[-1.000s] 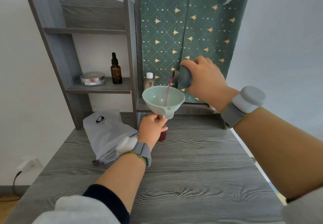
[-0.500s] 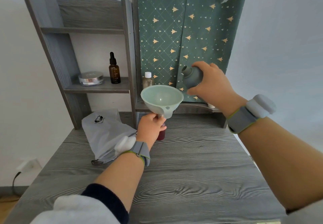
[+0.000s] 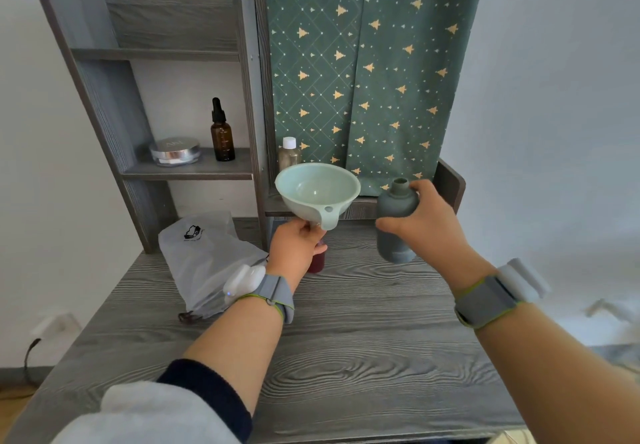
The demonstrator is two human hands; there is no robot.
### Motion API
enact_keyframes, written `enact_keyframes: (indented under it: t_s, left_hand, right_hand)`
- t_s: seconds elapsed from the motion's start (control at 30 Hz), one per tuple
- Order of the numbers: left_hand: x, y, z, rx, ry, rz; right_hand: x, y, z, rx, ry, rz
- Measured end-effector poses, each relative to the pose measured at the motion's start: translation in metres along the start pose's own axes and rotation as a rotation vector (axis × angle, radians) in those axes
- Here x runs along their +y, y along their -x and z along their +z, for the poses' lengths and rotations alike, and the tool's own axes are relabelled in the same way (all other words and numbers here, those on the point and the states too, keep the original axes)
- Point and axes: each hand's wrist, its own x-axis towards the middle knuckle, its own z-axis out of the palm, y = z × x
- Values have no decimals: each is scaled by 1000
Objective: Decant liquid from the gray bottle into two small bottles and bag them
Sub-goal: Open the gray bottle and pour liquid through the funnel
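My right hand is gripping the gray bottle, uncapped and near upright, to the right of my left hand. My left hand is pinching the funnel by its stem. The small bottle, holding red liquid, is standing beneath that hand. The bag is lying left of my left wrist.

table: grey woodgrain, matt | funnel: smooth plastic (slight sheen) | gray bottle: matt
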Motion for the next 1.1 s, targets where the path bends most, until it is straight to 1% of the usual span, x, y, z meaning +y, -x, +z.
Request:
enact_keyframes:
  t_s: [0.3, 0.6, 0.7, 0.77, 0.83, 0.9, 0.97, 1.03, 1.1]
  left_hand:
    - [-2, -2, -1, -23, 16, 18]
    - [0, 2, 0, -27, 58, 22]
    - [1, 2, 0, -29, 56, 13]
    - [2, 3, 0, -35, 53, 8]
    - [3, 3, -1, -39, 56, 7]
    - [3, 4, -1, -42, 52, 11]
    - [3, 5, -2, -46, 31, 16]
    - [5, 7, -2, -46, 21, 17]
    - [7, 10, -3, -53, 24, 19]
  right_hand:
    - [27, 19, 6, -50, -21, 111]
    - [33, 23, 8, -76, -56, 138]
    - [29, 24, 6, -79, -47, 122]
    - [21, 27, 2, 1, -28, 49]
    - [7, 30, -3, 112, 23, -131]
    - [-10, 32, -6, 157, 103, -333]
    - [-26, 33, -3, 101, 128, -453]
    - [-39, 35, 4, 11, 138, -517]
    - [-46, 35, 12, -44, 156, -557]
